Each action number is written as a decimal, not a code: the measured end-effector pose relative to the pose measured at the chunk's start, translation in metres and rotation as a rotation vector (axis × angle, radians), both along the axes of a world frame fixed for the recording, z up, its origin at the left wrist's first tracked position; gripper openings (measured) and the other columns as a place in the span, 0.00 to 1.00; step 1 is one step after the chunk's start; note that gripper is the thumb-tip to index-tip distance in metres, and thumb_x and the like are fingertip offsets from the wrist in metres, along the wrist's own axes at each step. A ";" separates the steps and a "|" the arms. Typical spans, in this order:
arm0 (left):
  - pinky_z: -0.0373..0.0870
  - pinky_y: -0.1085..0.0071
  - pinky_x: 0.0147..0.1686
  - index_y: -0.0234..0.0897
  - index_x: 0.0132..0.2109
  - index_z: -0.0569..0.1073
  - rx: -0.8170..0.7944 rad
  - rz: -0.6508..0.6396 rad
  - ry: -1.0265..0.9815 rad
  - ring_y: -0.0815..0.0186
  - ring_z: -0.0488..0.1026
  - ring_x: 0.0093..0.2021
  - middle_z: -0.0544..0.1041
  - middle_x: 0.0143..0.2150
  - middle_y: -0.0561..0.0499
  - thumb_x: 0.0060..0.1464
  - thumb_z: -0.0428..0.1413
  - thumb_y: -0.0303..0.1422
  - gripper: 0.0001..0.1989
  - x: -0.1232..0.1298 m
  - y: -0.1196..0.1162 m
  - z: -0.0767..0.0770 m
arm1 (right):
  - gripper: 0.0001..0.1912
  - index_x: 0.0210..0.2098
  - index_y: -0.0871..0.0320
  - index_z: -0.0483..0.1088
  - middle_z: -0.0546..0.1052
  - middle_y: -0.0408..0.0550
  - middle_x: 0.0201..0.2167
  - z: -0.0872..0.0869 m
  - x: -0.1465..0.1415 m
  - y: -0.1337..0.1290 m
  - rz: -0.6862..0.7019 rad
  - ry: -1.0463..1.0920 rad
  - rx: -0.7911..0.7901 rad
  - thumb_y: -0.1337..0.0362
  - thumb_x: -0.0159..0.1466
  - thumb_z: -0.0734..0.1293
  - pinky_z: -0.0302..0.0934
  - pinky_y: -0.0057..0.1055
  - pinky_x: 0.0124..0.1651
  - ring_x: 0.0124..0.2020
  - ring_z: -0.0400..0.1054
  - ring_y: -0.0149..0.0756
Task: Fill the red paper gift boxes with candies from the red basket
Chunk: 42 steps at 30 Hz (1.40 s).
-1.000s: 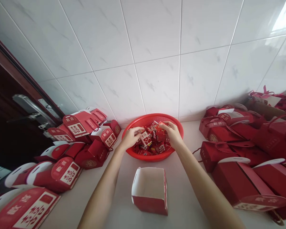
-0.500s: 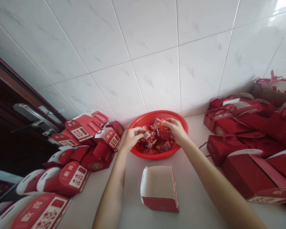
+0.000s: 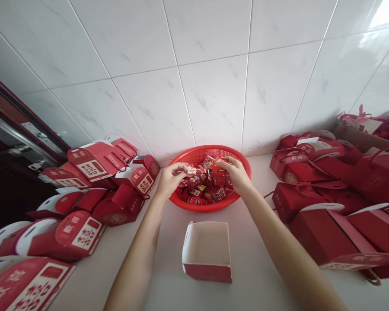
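Observation:
A red plastic basket (image 3: 210,207) holds many red-wrapped sweets (image 3: 209,194). Over its left side, my left hand (image 3: 171,178) is closed, pinching a red and white wrapped sweet (image 3: 196,171) between thumb and fingers. At the basket's right side my right hand (image 3: 235,172) grips an orange-red packet (image 3: 218,166) with its fingertips. Nearer to me, between my forearms, an open red box (image 3: 207,250) with a white inside stands on the white tabletop; no contents show in it.
Folded red gift boxes (image 3: 81,235) are stacked on the left, beside a dark door with a metal handle (image 3: 16,138). More red boxes (image 3: 330,235) crowd the right, with a cardboard carton (image 3: 353,137) behind them. A tiled wall (image 3: 214,99) rises behind the basket.
The view has shifted slightly, moving the scene left. My left hand has raised its sweet and turned it level above the others. My right hand still grips the orange-red packet.

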State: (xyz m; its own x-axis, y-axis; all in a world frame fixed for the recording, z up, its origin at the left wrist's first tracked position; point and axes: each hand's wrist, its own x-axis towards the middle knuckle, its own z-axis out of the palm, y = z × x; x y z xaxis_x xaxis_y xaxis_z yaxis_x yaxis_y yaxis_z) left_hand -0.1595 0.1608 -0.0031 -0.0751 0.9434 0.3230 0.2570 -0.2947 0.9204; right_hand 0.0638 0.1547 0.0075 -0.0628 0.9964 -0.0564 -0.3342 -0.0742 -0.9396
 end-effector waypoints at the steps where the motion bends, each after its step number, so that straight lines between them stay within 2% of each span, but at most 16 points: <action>1: 0.74 0.64 0.47 0.37 0.28 0.74 0.003 0.004 0.000 0.56 0.78 0.45 0.82 0.38 0.47 0.37 0.69 0.43 0.17 0.001 0.000 0.001 | 0.16 0.33 0.55 0.71 0.78 0.44 0.31 0.000 0.000 0.000 -0.004 -0.003 0.001 0.56 0.49 0.75 0.67 0.32 0.32 0.32 0.74 0.38; 6: 0.72 0.70 0.39 0.38 0.28 0.75 -0.018 -0.003 0.005 0.64 0.75 0.33 0.78 0.29 0.53 0.38 0.67 0.41 0.14 0.003 -0.003 0.004 | 0.16 0.33 0.56 0.72 0.77 0.42 0.31 -0.002 -0.001 0.002 -0.016 -0.024 0.023 0.56 0.49 0.75 0.66 0.30 0.34 0.34 0.73 0.36; 11: 0.73 0.68 0.38 0.37 0.28 0.77 -0.056 -0.002 0.047 0.63 0.76 0.32 0.80 0.29 0.51 0.39 0.63 0.38 0.09 0.003 -0.006 0.004 | 0.16 0.31 0.57 0.73 0.78 0.44 0.30 -0.002 -0.002 0.002 -0.018 -0.030 0.046 0.55 0.49 0.76 0.63 0.28 0.29 0.30 0.71 0.34; 14: 0.74 0.68 0.38 0.36 0.29 0.79 -0.045 0.030 0.080 0.61 0.78 0.33 0.82 0.30 0.49 0.40 0.60 0.37 0.09 0.001 -0.007 0.003 | 0.17 0.33 0.57 0.74 0.78 0.44 0.29 -0.003 -0.003 0.001 -0.007 -0.020 0.005 0.54 0.49 0.77 0.62 0.28 0.27 0.28 0.71 0.34; 19: 0.75 0.65 0.41 0.36 0.33 0.80 -0.041 0.030 0.124 0.58 0.80 0.38 0.84 0.35 0.46 0.45 0.63 0.42 0.13 0.000 -0.009 0.002 | 0.18 0.33 0.57 0.75 0.78 0.43 0.28 -0.004 -0.002 -0.002 0.012 0.006 0.005 0.54 0.49 0.78 0.60 0.26 0.24 0.26 0.70 0.32; 23: 0.76 0.65 0.41 0.36 0.34 0.79 -0.047 0.009 0.142 0.58 0.80 0.37 0.84 0.36 0.46 0.46 0.64 0.41 0.13 -0.001 -0.009 0.000 | 0.18 0.33 0.57 0.74 0.78 0.44 0.28 -0.006 -0.002 -0.001 0.031 0.017 0.006 0.53 0.49 0.78 0.61 0.27 0.24 0.26 0.71 0.33; 27: 0.75 0.67 0.38 0.36 0.34 0.80 -0.033 -0.005 0.162 0.60 0.79 0.35 0.84 0.35 0.46 0.47 0.63 0.38 0.10 -0.002 -0.007 -0.004 | 0.20 0.36 0.56 0.74 0.76 0.42 0.26 -0.007 -0.003 0.001 0.018 -0.002 0.005 0.53 0.49 0.78 0.58 0.26 0.21 0.23 0.68 0.30; 32: 0.74 0.67 0.37 0.35 0.36 0.82 -0.017 -0.027 0.205 0.62 0.78 0.33 0.84 0.36 0.47 0.50 0.62 0.37 0.10 -0.003 -0.006 -0.006 | 0.20 0.35 0.57 0.74 0.76 0.42 0.26 -0.004 -0.003 -0.002 0.019 -0.016 0.001 0.53 0.49 0.78 0.59 0.26 0.22 0.25 0.70 0.32; 36: 0.75 0.65 0.45 0.35 0.39 0.83 -0.014 -0.034 0.254 0.59 0.80 0.39 0.84 0.42 0.45 0.53 0.60 0.36 0.10 -0.004 -0.005 -0.007 | 0.19 0.34 0.57 0.74 0.76 0.43 0.25 -0.002 -0.002 -0.003 0.009 -0.035 0.001 0.54 0.48 0.78 0.56 0.26 0.22 0.24 0.68 0.31; 40: 0.74 0.62 0.54 0.37 0.49 0.82 -0.034 -0.023 0.345 0.57 0.79 0.51 0.82 0.54 0.44 0.54 0.58 0.32 0.15 -0.003 -0.003 -0.009 | 0.16 0.33 0.57 0.75 0.79 0.46 0.29 -0.001 -0.003 -0.003 -0.013 -0.044 0.003 0.55 0.48 0.77 0.60 0.29 0.25 0.28 0.71 0.36; 42: 0.74 0.62 0.54 0.36 0.50 0.82 -0.055 -0.007 0.424 0.56 0.79 0.52 0.81 0.56 0.43 0.54 0.57 0.30 0.17 -0.002 -0.003 -0.007 | 0.15 0.32 0.56 0.75 0.80 0.47 0.31 0.000 -0.003 -0.003 -0.025 -0.061 0.009 0.56 0.49 0.76 0.61 0.28 0.25 0.30 0.72 0.37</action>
